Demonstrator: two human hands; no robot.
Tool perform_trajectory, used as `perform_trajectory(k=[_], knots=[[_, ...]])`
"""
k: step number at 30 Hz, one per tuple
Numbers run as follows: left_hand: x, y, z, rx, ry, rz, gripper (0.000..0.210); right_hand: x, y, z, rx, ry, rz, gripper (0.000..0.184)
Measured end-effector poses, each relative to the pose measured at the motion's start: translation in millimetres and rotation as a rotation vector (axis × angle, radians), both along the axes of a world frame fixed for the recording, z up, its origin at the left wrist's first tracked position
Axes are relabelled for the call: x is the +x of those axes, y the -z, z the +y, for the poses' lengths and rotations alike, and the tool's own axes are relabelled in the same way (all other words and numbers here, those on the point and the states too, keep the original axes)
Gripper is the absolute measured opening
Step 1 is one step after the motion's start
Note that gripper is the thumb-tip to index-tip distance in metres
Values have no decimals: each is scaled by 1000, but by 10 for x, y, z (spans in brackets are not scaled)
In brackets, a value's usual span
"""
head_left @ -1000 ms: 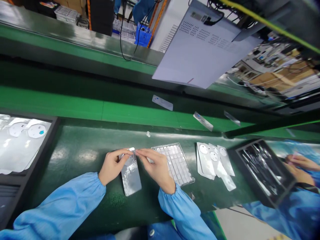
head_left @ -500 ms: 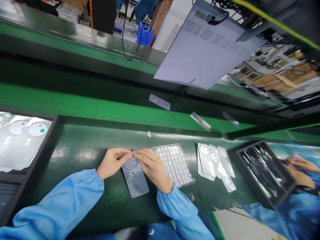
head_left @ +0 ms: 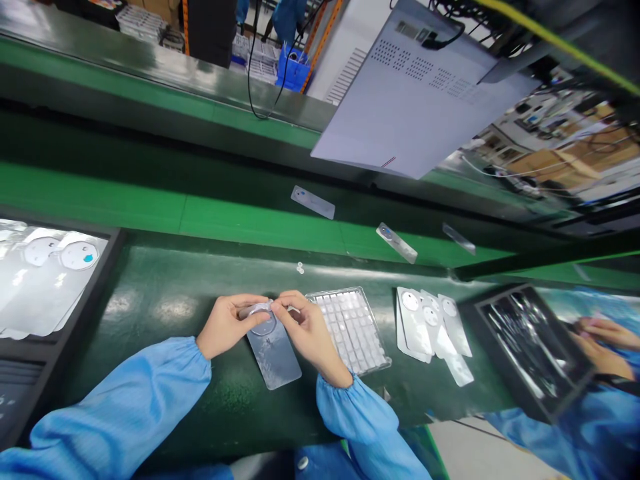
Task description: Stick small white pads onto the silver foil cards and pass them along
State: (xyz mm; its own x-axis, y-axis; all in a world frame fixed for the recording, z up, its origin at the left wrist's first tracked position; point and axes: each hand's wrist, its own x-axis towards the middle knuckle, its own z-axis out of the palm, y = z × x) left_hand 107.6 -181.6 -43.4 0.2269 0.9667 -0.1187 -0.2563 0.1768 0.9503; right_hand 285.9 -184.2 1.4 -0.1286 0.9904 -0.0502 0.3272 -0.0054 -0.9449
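A grey phone back cover [head_left: 276,360] with a round camera ring lies tilted on the green bench in front of me. My left hand [head_left: 227,325] is closed on its upper left edge, thumb near the ring. At the top edge, the thumb and fingers of my right hand [head_left: 309,327] pinch a thin clear film [head_left: 261,307], which stretches between both hands and looks crinkled. My fingers partly hide the ring and the film's ends. Right beside my right hand is a clear tray [head_left: 350,330] of small whitish pieces in rows.
Several silvery covers [head_left: 416,327] lie right of the tray. A black box [head_left: 537,347] stands farther right, near a co-worker's hands [head_left: 605,340]. More covers fill a dark rack [head_left: 107,267] at left. Small white discs [head_left: 300,267] lie behind my hands; a monitor [head_left: 400,100] hangs above.
My right hand has turned and shifted slightly right, its fingers more curled. The clear film now shows raised between my hands, and more of the cover's top is visible.
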Motion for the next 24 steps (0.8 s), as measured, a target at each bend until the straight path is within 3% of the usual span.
perform_trajectory(k=[7, 17, 21, 24], knots=[[15, 7, -53, 74, -83, 108, 23, -54, -3, -28, -105, 46, 91, 33], [22, -22, -52, 91, -158, 40, 17, -127, 16, -40, -68, 85, 92, 38], [17, -4, -51, 86, -163, 54, 19, -153, 35, -52, -73, 96, 99, 39], [5, 9, -46, 56, -69, 95, 36, -49, 18, -21, -36, 72, 27, 37]])
